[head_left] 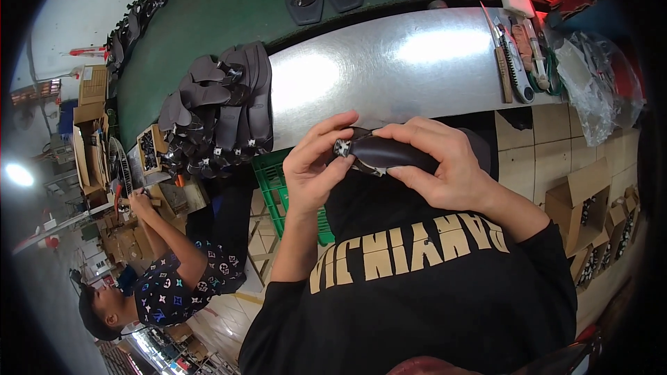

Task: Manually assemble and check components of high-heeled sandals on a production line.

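Note:
Between my two hands is a dark brown sandal [392, 153] with a shiny ornament on its strap. My left hand [314, 165] pinches the strap end beside the ornament, fingers on top and thumb below. Wrapped over the other end of the sandal, my right hand [439, 163] has its thumb along the lower edge. The sandal is held above my lap, in front of the metal worktop [375, 62]. To the left, a heap of similar dark sandals [219, 97] lies at the worktop's end.
Sandals [306, 3] stand in a row on the green belt [208, 10] beyond the worktop. Tools, among them a wooden-handled one [504, 73], lie at its right end near a plastic bag [590, 76]. A green crate [274, 191] sits below. A co-worker [174, 278] works at left.

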A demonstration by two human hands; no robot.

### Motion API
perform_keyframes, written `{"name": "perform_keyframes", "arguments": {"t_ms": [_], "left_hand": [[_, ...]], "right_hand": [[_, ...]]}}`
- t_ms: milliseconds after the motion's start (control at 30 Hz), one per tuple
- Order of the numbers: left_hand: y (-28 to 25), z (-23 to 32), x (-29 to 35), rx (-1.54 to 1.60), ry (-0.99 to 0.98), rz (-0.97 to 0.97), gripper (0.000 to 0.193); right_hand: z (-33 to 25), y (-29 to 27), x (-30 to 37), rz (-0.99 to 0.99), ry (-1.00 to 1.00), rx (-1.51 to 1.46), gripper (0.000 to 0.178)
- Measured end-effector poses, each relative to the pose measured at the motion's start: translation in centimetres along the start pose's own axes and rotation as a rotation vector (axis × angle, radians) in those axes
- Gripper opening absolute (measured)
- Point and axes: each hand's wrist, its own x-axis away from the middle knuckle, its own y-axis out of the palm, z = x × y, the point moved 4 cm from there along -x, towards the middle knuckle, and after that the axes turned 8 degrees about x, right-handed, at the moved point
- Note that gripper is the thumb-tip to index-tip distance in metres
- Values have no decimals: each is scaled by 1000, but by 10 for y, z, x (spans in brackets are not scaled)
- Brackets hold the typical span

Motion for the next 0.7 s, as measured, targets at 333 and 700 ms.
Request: {"name": "perform_keyframes", "arguments": {"t_ms": [333,700], "left_hand": [[-23,-11,8,94,-6,-56,34],[-19,-11,6,90,-18,-121,36]], "right_hand": [[-5,-2,-2,-23,-167,155,45],[-3,4,1,37,-208,217,43]]}}
